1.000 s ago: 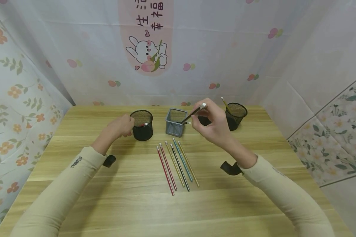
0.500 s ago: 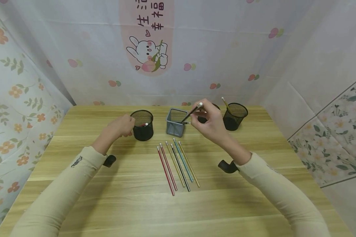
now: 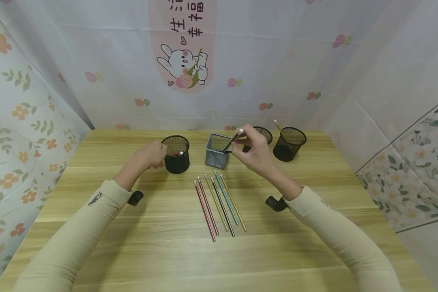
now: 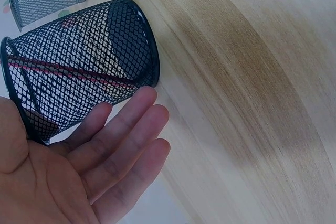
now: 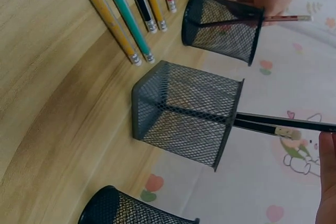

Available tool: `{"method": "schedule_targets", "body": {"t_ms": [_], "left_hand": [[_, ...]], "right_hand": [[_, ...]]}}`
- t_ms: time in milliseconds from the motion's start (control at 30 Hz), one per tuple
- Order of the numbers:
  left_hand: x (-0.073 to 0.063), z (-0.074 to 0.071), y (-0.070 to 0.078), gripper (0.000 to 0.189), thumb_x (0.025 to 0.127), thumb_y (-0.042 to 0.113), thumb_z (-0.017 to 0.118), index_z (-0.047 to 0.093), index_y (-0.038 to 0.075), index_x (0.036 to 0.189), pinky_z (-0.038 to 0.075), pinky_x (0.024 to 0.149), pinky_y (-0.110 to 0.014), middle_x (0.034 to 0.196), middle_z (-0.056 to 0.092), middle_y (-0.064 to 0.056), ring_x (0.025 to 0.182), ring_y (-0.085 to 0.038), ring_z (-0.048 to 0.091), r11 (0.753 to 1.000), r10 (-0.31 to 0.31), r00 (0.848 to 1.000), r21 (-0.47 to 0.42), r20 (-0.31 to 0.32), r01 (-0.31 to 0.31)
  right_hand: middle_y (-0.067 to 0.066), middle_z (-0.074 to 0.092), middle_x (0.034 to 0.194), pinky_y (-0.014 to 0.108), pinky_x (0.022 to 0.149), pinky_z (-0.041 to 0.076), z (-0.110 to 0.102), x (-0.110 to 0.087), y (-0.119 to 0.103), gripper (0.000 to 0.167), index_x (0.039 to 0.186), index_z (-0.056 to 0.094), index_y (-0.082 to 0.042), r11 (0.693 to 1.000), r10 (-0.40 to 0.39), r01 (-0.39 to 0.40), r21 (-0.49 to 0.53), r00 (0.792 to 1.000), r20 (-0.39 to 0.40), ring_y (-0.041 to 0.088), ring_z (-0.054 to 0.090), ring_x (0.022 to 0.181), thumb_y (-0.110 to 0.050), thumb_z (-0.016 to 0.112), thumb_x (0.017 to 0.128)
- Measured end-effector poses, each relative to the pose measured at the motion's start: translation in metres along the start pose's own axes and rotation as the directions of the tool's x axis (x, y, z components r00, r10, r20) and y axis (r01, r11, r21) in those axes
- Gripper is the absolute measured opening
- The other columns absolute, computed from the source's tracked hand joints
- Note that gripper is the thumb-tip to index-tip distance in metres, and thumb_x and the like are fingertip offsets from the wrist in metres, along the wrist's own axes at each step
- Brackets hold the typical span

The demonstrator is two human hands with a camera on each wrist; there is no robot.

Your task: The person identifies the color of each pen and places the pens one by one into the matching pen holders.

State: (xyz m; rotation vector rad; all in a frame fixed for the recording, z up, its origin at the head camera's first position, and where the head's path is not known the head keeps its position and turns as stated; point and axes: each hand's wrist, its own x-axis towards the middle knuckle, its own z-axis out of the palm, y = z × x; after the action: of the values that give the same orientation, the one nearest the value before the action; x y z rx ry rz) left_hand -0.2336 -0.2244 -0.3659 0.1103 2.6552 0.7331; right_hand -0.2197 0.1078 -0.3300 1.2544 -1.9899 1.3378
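My right hand (image 3: 253, 151) pinches a black pencil (image 3: 235, 138) near its white eraser end. The pencil slants down into the grey square mesh pencil holder (image 3: 216, 160), where another black pencil (image 5: 261, 127) leans. The right wrist view shows only a sliver of this hand. My left hand (image 3: 147, 155) is against the left side of a round black mesh pencil holder (image 3: 177, 163), close to its rim. In the left wrist view its fingers (image 4: 139, 135) extend loosely beside the mesh; the thumb tip is hidden. A red pencil (image 4: 73, 71) leans inside that holder.
Several pencils, red (image 3: 204, 211), yellow (image 3: 233, 202), black and teal (image 3: 225, 197), lie side by side on the wooden table (image 3: 160, 251). Right of the grey holder stand two round black holders, one partly behind my right hand, the other (image 3: 286, 150) with a yellow pencil (image 3: 279, 126).
My right hand has shifted slightly left and down with the black pencil, whose lower end stays in the grey holder. The left hand keeps its place by the round holder.
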Motion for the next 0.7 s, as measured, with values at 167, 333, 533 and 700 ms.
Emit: {"method": "schedule_targets", "body": {"t_ms": [167,333,533,700], "left_hand": [[0.000,0.000,0.000,0.053,0.110,0.024,0.017,0.058,-0.008,0.123,0.045,0.057,-0.035,0.090,0.068,-0.016,0.074,-0.033,0.058,1.000,0.005,1.000,-0.005,-0.002,-0.005],[-0.002,-0.001,0.002,0.052,0.110,0.022,0.018,0.060,-0.008,0.116,0.045,0.056,-0.034,0.089,0.068,-0.016,0.071,-0.033,0.057,1.000,0.014,1.000,-0.006,-0.007,-0.014],[-0.002,0.000,0.001,0.052,0.110,0.023,0.018,0.060,-0.008,0.118,0.044,0.056,-0.034,0.090,0.067,-0.017,0.069,-0.030,0.055,1.000,0.016,1.000,0.006,0.000,-0.016],[-0.001,0.000,0.001,0.052,0.110,0.023,0.018,0.062,-0.006,0.110,0.043,0.055,-0.033,0.090,0.068,-0.017,0.062,-0.025,0.052,1.000,0.008,1.000,0.007,0.002,-0.008]], "right_hand": [[0.016,0.061,0.098,0.037,0.077,0.058,0.002,-0.006,0.022,0.026,0.103,0.058,0.004,0.999,0.032,-0.032,-0.011,0.999,0.008,0.033,0.065,0.088,0.022,0.062,0.084],[0.019,0.059,0.098,0.040,0.078,0.057,0.004,-0.004,0.013,0.024,0.101,0.057,0.006,0.999,0.031,-0.031,-0.006,0.999,0.020,0.035,0.064,0.089,0.023,0.060,0.085],[0.028,0.058,0.096,0.051,0.079,0.056,0.008,-0.001,-0.006,0.025,0.100,0.056,0.010,0.996,0.085,-0.084,-0.007,0.996,0.036,0.043,0.062,0.090,0.028,0.059,0.083],[0.028,0.058,0.097,0.050,0.080,0.056,0.010,-0.002,-0.004,0.026,0.101,0.056,0.008,0.992,0.122,-0.121,-0.024,0.991,0.063,0.044,0.063,0.091,0.027,0.059,0.084]]}}
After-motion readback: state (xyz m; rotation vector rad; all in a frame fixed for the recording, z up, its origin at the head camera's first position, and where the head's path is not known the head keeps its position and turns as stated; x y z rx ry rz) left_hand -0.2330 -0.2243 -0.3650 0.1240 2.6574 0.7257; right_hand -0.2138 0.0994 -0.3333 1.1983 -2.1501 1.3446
